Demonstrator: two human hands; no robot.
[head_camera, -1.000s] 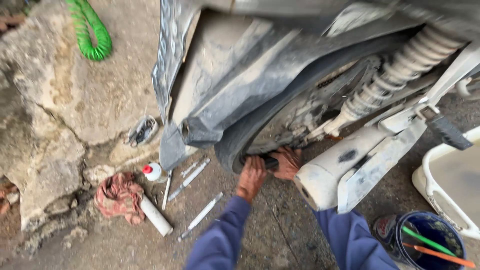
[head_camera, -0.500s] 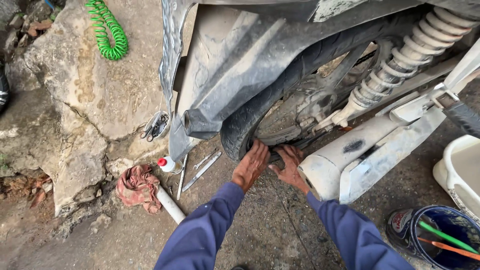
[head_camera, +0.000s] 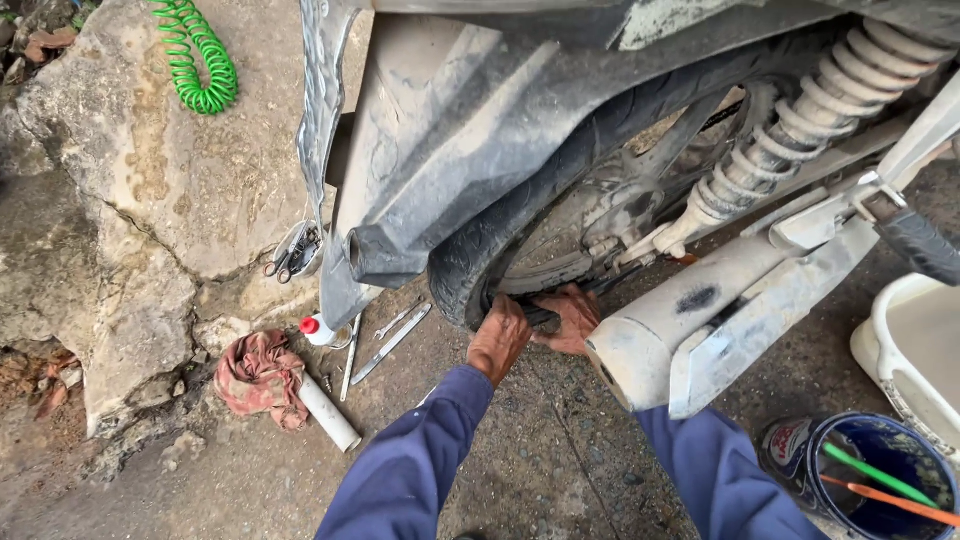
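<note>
A dark tool is clamped by both the left hand and right hand against the rear tyre; on that dusty rubber, fingers could be pinched by a slip.

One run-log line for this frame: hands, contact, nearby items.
left hand: gripping dusty black rear tyre | right hand: on tyre's lower edge beside dirty exhaust muffler | nearby: steel wrenches, red rag

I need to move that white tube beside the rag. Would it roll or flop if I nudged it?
The white tube looks stiff and round, so it would probably roll rather than flop. The rag touching its upper end might check it.
</note>
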